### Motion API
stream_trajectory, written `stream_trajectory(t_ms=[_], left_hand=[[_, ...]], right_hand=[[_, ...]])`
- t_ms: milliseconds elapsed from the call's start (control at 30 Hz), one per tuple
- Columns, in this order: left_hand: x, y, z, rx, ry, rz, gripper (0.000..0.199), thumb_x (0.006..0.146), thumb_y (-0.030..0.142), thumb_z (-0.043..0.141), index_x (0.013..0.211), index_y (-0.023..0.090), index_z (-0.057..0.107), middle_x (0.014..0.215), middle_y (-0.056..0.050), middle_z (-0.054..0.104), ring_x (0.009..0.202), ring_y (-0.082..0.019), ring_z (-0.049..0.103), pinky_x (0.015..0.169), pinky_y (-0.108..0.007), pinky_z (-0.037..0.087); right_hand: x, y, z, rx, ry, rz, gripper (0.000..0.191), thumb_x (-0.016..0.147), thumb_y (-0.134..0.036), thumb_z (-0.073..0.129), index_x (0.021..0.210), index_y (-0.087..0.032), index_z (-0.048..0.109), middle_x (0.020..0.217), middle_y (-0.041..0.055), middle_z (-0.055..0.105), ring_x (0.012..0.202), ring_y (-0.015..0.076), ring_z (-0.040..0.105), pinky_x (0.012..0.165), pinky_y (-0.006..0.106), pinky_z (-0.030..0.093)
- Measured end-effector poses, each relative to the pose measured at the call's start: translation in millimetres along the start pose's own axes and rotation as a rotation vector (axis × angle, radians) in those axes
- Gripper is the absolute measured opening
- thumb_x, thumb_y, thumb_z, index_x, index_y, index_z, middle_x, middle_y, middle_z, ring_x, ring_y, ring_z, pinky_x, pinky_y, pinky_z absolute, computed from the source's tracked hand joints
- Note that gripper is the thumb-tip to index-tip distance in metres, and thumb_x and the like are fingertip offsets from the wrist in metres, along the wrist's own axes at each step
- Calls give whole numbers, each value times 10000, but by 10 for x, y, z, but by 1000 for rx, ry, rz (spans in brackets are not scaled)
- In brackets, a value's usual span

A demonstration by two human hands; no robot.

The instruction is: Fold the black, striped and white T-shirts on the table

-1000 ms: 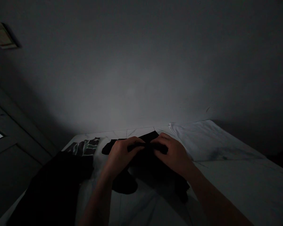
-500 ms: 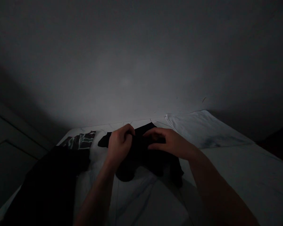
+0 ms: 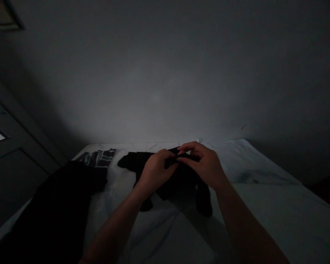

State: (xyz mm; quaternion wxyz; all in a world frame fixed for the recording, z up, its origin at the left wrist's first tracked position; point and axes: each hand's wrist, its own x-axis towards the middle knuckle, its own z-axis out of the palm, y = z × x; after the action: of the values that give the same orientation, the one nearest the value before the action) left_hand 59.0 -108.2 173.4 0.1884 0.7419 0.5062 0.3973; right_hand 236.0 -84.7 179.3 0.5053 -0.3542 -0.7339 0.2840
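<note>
Several black socks (image 3: 203, 201) lie bunched on the bed, their rounded ends sticking out to the left and toward me. Over this pile, my left hand (image 3: 161, 165) pinches dark fabric between thumb and fingers. My right hand (image 3: 200, 161) grips the same black cloth from the right, thumb below and fingers above. The two sets of fingertips almost meet. In the dim light, the folds between them are hard to make out, and I cannot tell where one sock ends and another begins.
A large black garment (image 3: 55, 209) spreads over the left side of the bed (image 3: 154, 238), with a dark patterned cloth (image 3: 99, 158) just behind it. A pale pillow (image 3: 247, 161) lies at the back right. The grey wall (image 3: 165, 80) rises behind, and a panelled door (image 3: 13, 146) is at far left.
My left hand has moved right and now meets my right hand at the black cloth. My right hand's fingers have closed on the fabric. The view has tilted and shifted slightly left.
</note>
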Motion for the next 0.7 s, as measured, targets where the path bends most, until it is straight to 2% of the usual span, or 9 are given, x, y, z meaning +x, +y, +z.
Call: stream_trajectory(t_ms=[100, 233, 300, 367, 433, 533, 567, 633, 700], left_hand=[[54, -77, -102, -108, -117, -41, 120, 791, 233, 657, 889, 201, 719, 758, 3, 669, 702, -134, 593, 671, -260, 474], [113, -174, -277, -135, -226, 35, 146, 774, 303, 702, 882, 208, 721, 782, 6, 669, 736, -131, 594, 705, -255, 468], [104, -273, -395, -35, -203, 56, 181, 767, 357, 726, 888, 222, 722, 807, 7, 668, 757, -136, 592, 716, -259, 457], [76, -444, -580, 71, -154, 21, 217, 762, 394, 730, 904, 230, 718, 828, 8, 676, 778, -148, 597, 728, -266, 448], [71, -661, -845, 119, -169, -56, 254, 733, 414, 735, 895, 220, 708, 824, 8, 687, 789, -163, 607, 721, -268, 445], [209, -871, -1362, 125, -287, -153, 294, 695, 444, 715, 848, 195, 687, 767, 13, 677, 741, -167, 600, 648, -251, 433], [301, -861, -1547, 148, -304, -163, 298, 702, 460, 693, 824, 188, 677, 735, 16, 660, 705, -159, 584, 619, -245, 422], [537, -697, -1904, 229, -264, -130, 310, 733, 487, 647, 771, 179, 653, 680, 23, 615, 647, -138, 540, 587, -238, 397], [794, -388, -2212, 311, -120, -40, 316, 747, 489, 638, 743, 173, 632, 670, 25, 584, 642, -124, 502, 598, -236, 385]], right_hand=[[9, -6, -69, -82, -76, -55, 210, 817, -311, 726, 1017, -249, 710, 892, 12, 686, 819, 168, 654, 766, 309, 522], [27, -4, -130, -199, -242, -196, 140, 913, -322, 623, 967, -269, 740, 864, 21, 672, 819, 168, 636, 763, 304, 507], [27, 43, -173, -251, -209, -214, 180, 944, -342, 571, 957, -259, 730, 871, 29, 687, 823, 177, 645, 775, 315, 510], [58, 152, -276, -302, -102, -198, 223, 954, -390, 541, 943, -248, 713, 904, 42, 713, 859, 202, 664, 807, 343, 515], [179, 300, -455, -352, -13, -165, 286, 939, -472, 533, 901, -243, 699, 887, 49, 729, 844, 225, 677, 802, 365, 522], [586, 419, -817, -435, -13, -156, 395, 885, -601, 535, 812, -246, 691, 797, 43, 729, 770, 239, 676, 765, 380, 524], [766, 390, -940, -473, -34, -166, 413, 873, -622, 535, 799, -248, 692, 786, 40, 728, 761, 240, 674, 761, 382, 520], [1147, 218, -1164, -566, -48, -213, 406, 868, -620, 539, 809, -252, 698, 805, 39, 731, 771, 240, 672, 760, 378, 504], [1500, -65, -1339, -670, 36, -292, 363, 884, -582, 543, 855, -258, 704, 851, 44, 732, 809, 245, 669, 757, 371, 485]])
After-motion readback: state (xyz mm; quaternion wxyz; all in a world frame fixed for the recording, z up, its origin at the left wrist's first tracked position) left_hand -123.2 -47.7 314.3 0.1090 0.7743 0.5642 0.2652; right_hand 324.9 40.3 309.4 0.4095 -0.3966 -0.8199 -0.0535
